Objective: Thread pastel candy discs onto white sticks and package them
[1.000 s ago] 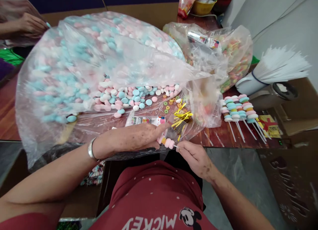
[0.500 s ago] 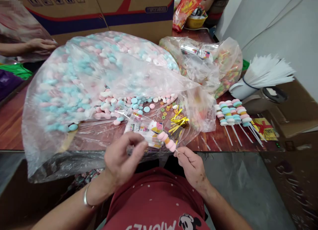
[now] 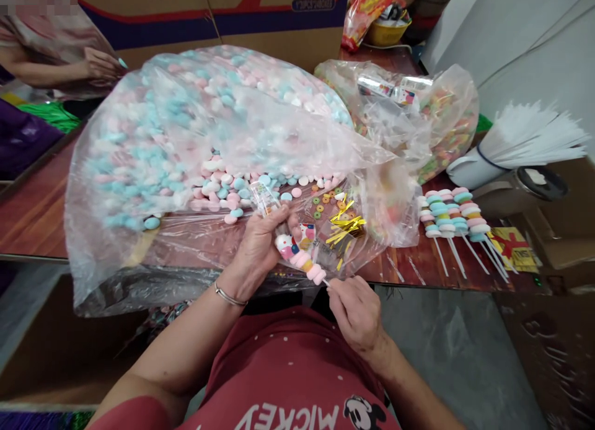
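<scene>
Pinching bare tail of candy skewer [image 3: 307, 266] between thumb and fingertips of right hand [image 3: 356, 312], at front edge of bench [image 3: 37, 213], above lap. Low grip, probably to keep the candies uncovered. Curled around skewer's top with left hand [image 3: 260, 244], also gripping clear sleeve [image 3: 267, 197], seemingly for lining up the two. Within easy reach: gold twist ties [image 3: 346, 222] and open candy bag [image 3: 209, 126] spilling toward front edge. Parked toward right front corner: finished skewers [image 3: 449, 216], sticks pointing outward, likely for quick pickup.
</scene>
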Motion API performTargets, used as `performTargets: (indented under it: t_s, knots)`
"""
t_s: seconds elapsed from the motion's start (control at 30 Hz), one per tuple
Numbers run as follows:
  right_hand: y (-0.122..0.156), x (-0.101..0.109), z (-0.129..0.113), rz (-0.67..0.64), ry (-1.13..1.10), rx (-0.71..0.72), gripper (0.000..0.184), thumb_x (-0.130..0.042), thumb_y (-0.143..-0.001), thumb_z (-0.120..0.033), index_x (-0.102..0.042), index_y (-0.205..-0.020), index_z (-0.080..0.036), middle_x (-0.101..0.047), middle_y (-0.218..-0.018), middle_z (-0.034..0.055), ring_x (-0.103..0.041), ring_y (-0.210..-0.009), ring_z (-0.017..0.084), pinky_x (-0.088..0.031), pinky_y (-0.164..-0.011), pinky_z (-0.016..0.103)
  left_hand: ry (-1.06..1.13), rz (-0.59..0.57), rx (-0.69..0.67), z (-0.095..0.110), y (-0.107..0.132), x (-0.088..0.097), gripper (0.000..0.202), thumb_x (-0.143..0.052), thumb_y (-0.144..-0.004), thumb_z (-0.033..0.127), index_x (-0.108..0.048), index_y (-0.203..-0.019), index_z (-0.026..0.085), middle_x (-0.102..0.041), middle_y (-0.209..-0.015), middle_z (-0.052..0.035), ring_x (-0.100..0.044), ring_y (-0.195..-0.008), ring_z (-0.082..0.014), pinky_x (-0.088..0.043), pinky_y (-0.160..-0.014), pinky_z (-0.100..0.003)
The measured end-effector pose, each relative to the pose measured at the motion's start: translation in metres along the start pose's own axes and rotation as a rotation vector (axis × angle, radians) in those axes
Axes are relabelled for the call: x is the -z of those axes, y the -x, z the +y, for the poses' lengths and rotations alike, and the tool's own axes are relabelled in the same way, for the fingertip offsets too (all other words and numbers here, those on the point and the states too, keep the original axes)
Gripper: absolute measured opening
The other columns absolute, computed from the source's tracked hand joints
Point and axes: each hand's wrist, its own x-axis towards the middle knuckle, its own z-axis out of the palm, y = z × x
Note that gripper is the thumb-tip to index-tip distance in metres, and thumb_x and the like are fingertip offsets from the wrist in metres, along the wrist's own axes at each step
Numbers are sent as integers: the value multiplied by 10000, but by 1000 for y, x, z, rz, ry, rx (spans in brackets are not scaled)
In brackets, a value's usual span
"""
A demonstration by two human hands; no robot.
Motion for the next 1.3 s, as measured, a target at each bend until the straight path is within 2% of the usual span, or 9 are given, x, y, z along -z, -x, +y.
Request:
performTargets:
  t_s: [0.17,0.27,0.47,0.57,0.73,0.83,0.97,1.13,1.3]
  knots:
    - [1,-4,-3,-42,-26,-64,221,-412,-923,-100,-594,-827,-182,-539,-578,3,-444,-545,144,-337,-579,299,132,-45,98,-10,-8,5,208,-765,-712,219,-590,-778,127,-521,-546,55,-468,-428,-46,-402,-410,-151]
    - [3,-9,-11,-85,-177,-248,229,-404,-934,-158,-576,-787,-191,-548,-598,8,-466,-565,138,-344,-574,287,170,-9,39,-18,-9,6,212,-765,-734,237,-580,-745,134,-525,-557,54,-474,-435,-42,-402,-418,-151]
    - [-2,-18,-28,-142,-1130,-1011,219,-488,-891,-345,-537,-739,-196,-350,-458,-90,-276,-413,73,-218,-438,232,171,-4,-25,-28,-7,4,297,-822,-691,303,-597,-804,145,-523,-575,63,-476,-444,-42,-383,-415,-153]
    - [-12,-22,-35,-82,-1557,-1182,212,-571,-830,-353,-526,-697,-194,-289,-391,-122,-179,-375,48,-173,-428,225,165,-42,2,-36,1,-3,344,-842,-664,353,-588,-773,148,-486,-534,73,-425,-409,-37,-353,-391,-156]
    - [-15,-25,-39,-43,-1630,-1152,208,-589,-829,-334,-545,-693,-183,-315,-374,-120,-201,-359,38,-173,-423,217,133,-101,60,-44,15,-6,381,-859,-631,398,-607,-780,155,-482,-505,73,-492,-437,-66,-387,-411,-164]
    - [-10,-22,-32,-51,-1445,-1088,196,-590,-826,-306,-568,-691,-166,-380,-410,-96,-258,-379,38,-170,-423,212,74,-78,8,-35,12,3,452,-870,-575,463,-651,-815,149,-674,-697,-18,-658,-651,-157,-533,-602,-257]
    - [-9,-15,-25,-151,-1518,-1136,187,-590,-794,-296,-554,-662,-169,-346,-388,-106,-216,-357,32,-147,-410,213,107,-33,-104,-18,-2,16,536,-853,-533,555,-679,-848,158,-740,-862,-77,-702,-820,-242,-554,-770,-359]
    - [-10,-17,-28,-197,-1528,-1145,182,-567,-790,-295,-536,-656,-176,-333,-383,-110,-200,-355,35,-162,-407,210,114,16,-87,-17,-8,14,383,-850,-605,400,-643,-808,150,-673,-694,2,-635,-574,-131,-530,-614,-272]
    - [-3,-19,-27,-223,-1164,-999,228,-476,-869,-351,-522,-717,-188,-376,-437,-92,-286,-387,59,-221,-406,201,69,122,-19,-18,-7,8,213,-743,-670,263,-572,-721,146,-555,-561,41,-506,-431,-88,-446,-451,-224]
